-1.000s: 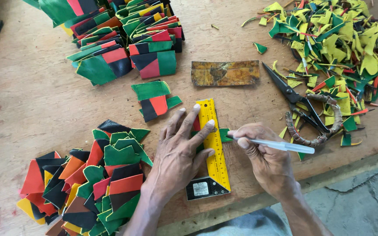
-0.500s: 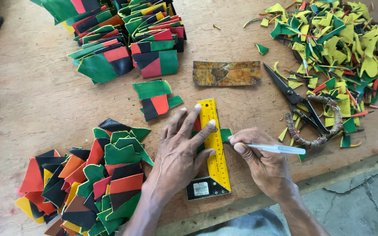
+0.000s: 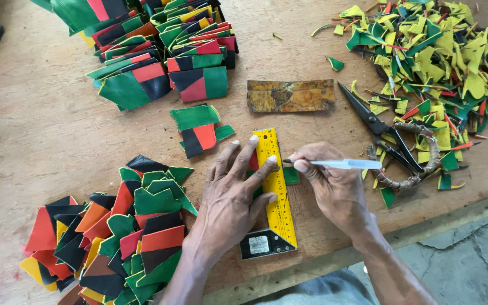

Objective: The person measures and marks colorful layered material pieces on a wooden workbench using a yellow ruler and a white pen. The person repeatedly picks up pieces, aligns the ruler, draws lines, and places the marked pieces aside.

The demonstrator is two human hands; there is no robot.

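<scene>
On the wooden surface [image 3: 40,130], the left hand [image 3: 235,195] lies flat, pressing a yellow ruler [image 3: 276,189] down. Beside it, the right hand [image 3: 334,186] pinches a white pen [image 3: 345,164] at the ruler's edge.

Try square [image 3: 275,186] lies near centre of the workbench [image 3: 40,130], blade running near to far. Left hand [image 3: 230,197] flat on a patchwork piece [image 3: 291,175] under the square's left side; right hand [image 3: 334,189] just right of the blade, pen [image 3: 340,164] tip touching the blade's right edge. Loose pile of pieces [image 3: 108,237] near left. Stacked pieces [image 3: 153,51] far left; two single pieces [image 3: 199,129] between the stacks and the hands. Flat strip [image 3: 290,95] far of the square. Scissors [image 3: 388,138] right of it, lying on the edge of the offcut heap [image 3: 441,51] at far right.
</scene>
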